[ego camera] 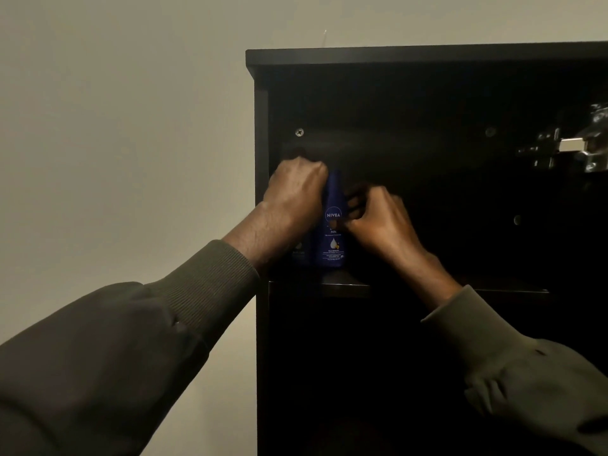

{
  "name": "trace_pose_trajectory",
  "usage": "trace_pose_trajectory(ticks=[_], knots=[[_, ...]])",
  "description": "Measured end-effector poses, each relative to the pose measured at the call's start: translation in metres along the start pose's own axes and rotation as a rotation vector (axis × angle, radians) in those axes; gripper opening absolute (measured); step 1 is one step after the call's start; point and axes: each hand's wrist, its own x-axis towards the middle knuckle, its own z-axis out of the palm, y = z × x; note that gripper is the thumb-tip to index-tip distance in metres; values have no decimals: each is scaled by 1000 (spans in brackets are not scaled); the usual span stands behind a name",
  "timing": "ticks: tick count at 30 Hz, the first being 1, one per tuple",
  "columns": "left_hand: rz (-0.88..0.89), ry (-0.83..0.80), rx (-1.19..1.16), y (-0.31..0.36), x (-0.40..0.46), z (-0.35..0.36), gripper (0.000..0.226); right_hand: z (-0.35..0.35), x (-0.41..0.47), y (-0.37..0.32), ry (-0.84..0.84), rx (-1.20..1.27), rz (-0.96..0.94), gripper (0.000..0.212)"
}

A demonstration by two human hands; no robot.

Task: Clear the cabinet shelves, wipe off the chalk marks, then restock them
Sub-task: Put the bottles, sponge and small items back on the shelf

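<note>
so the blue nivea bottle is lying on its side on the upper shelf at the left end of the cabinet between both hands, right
Not quite. The head view shows the blue Nivea bottle standing upright, not lying on its side. The rest holds: it is on the upper shelf at the cabinet's left end, between the left hand and the right hand.

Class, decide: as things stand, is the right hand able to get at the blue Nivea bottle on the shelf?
Probably yes. The right hand is already beside the blue Nivea bottle, its fingers at the label. The left hand is on the bottle's other side, so the right side is free.
</note>
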Motion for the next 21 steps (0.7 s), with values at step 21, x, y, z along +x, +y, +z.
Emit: trace_pose_trajectory(ticks=[21], knots=[[60,-24,84,-3,-1,12,11,-1,-11,-7,-14,-58,31,47]])
